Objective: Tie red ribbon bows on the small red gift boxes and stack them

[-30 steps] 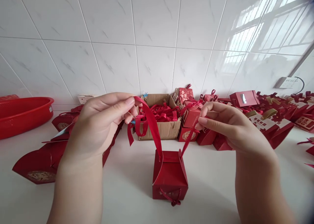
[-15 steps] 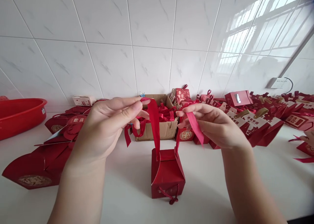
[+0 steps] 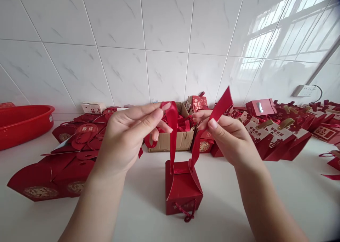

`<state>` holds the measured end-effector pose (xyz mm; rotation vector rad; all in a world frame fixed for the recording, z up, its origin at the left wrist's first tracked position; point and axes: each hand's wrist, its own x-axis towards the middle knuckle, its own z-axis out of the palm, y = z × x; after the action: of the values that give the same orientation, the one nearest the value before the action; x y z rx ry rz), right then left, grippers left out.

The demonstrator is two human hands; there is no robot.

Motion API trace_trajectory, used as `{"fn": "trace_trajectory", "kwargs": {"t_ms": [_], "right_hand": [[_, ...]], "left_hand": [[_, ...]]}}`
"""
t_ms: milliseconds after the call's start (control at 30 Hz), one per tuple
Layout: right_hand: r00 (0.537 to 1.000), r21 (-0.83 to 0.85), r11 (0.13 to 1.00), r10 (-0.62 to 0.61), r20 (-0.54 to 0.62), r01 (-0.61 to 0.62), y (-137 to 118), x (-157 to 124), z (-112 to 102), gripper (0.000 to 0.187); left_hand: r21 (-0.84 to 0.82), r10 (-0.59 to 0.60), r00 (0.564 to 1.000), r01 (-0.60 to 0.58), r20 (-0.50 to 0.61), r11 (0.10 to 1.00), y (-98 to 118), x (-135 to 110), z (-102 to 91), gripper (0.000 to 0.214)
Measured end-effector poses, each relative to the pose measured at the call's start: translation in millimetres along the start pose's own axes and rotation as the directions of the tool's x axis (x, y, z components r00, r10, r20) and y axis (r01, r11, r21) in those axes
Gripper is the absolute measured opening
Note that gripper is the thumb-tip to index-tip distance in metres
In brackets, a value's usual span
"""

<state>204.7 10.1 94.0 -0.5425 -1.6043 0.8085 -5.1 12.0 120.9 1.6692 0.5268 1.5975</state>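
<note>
A small dark red gift box [image 3: 184, 187] stands on the white table in front of me, a twisted cord with a knot hanging on its near face. A red ribbon [image 3: 173, 139] runs up from slots at the box's top, one length on each side. My left hand [image 3: 135, 132] pinches the left length between thumb and fingers, with part of it looping down near the fingertips. Between the thumb and fingers of my right hand [image 3: 225, 132] is the right length, its cut end sticking up and to the right.
Behind the box, a cardboard box [image 3: 170, 141] holds red ribbons. Folded red boxes [image 3: 53, 178] are piled at left beside a red basin [image 3: 26, 128]. Many finished-looking red gift boxes [image 3: 276, 139] line the right. Another person's hand shows at the far right edge. A tiled wall closes the back.
The right ribbon end, which hung down from my right hand, now points upward, and the right thumb has closed over it. My left hand has shifted slightly right with its length.
</note>
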Motion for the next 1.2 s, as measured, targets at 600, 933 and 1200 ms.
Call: {"fn": "trace_trajectory", "kwargs": {"t_ms": [600, 933, 1200], "right_hand": [[0.999, 0.036, 0.999, 0.028, 0.041, -0.029, -2, -4, 16, 0.016], [0.998, -0.017, 0.999, -0.026, 0.057, 0.027, -2, -5, 18, 0.017], [0.992, 0.021, 0.999, -0.023, -0.124, 0.026, 2, -3, 13, 0.014]], "left_hand": [[0.453, -0.229, 0.955, 0.123, 0.187, 0.883, 1, -9, 12.7, 0.035], [0.500, -0.226, 0.948, 0.087, 0.225, 0.862, 1, -9, 20.2, 0.010], [0.399, -0.320, 0.916, 0.207, 0.241, 0.893, 5, -3, 10.9, 0.015]]}}
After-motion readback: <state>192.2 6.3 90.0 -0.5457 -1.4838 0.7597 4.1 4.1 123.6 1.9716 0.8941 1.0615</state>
